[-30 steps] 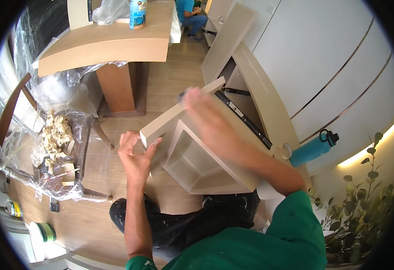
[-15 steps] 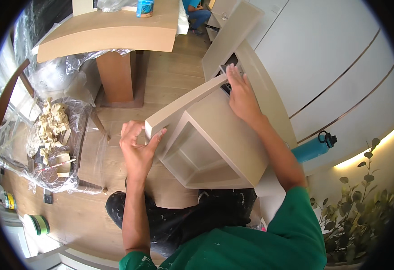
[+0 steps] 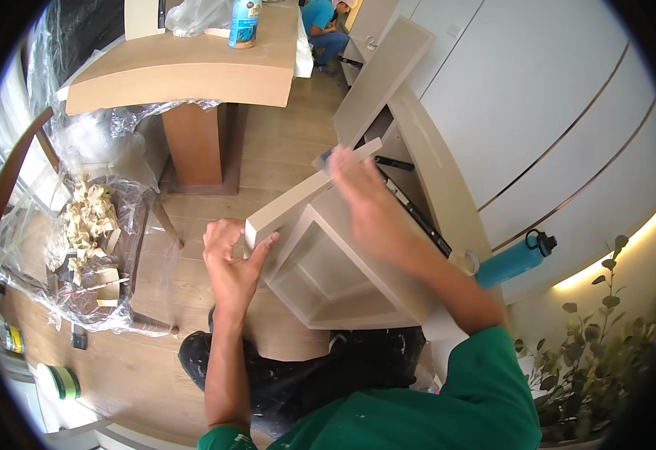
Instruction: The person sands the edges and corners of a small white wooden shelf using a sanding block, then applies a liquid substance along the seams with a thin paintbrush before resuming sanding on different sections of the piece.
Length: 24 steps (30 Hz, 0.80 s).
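Apparently rubbing the edge of drawer front point(image 3: 290, 202) | left hand point(image 3: 232, 259): clasping its 8 o'clock end | right hand point(image 3: 358, 184), 2 o'clock: blurred, seemingly holding grey pad point(image 3: 322, 159) | next stroke needs: firm bracing

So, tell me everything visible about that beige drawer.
The beige drawer looks like painted board: an open box, tilted, beside a cabinet, with a longer front panel. A black rail lies along its right edge. The left fingers grip the panel's near corner; the right fingers, blurred, are at its far end.
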Available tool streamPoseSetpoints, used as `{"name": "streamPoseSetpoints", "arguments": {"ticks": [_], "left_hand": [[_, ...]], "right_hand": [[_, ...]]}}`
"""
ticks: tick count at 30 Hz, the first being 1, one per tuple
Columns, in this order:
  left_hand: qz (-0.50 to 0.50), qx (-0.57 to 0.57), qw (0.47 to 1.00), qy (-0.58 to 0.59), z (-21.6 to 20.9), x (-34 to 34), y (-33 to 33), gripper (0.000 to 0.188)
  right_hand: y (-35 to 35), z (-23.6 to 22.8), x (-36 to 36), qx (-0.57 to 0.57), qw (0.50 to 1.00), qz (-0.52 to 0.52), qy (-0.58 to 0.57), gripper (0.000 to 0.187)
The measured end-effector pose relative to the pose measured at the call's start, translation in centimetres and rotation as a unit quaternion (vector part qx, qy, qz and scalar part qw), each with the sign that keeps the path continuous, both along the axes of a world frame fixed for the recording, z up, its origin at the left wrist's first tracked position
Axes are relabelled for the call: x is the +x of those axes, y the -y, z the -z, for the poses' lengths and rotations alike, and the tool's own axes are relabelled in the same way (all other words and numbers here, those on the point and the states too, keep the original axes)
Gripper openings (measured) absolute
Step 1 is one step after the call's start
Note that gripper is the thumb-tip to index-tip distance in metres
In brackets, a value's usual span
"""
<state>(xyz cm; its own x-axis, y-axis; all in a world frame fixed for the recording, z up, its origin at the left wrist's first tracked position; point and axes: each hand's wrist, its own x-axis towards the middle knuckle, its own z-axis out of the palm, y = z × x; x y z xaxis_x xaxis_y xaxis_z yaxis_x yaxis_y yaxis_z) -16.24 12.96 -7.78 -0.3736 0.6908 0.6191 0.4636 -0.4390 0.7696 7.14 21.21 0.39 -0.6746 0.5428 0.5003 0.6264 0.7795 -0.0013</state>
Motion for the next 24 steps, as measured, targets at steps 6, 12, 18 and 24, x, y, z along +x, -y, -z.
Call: {"name": "streamPoseSetpoints", "arguments": {"ticks": [6,12,18,24], "left_hand": [[-0.001,-0.003,1.000,-0.014,-0.1,0.3,0.2,0.026],[0.000,-0.007,1.000,-0.006,0.2,0.7,0.0,0.026],[-0.003,-0.004,1.000,-0.026,-0.2,0.3,0.2,0.026],[0.006,0.011,1.000,-0.003,0.5,0.4,-0.3,0.024]], "right_hand": [[-2.1,0.4,2.0,-0.024,0.999,0.039,-0.013,0.068],[-3.8,0.9,2.8,0.020,0.994,0.109,0.000,0.072],[-1.3,0.2,1.0,0.008,0.999,0.040,0.019,0.071],[4.2,1.3,-4.6,-0.001,0.999,-0.040,-0.010,0.063]]}}
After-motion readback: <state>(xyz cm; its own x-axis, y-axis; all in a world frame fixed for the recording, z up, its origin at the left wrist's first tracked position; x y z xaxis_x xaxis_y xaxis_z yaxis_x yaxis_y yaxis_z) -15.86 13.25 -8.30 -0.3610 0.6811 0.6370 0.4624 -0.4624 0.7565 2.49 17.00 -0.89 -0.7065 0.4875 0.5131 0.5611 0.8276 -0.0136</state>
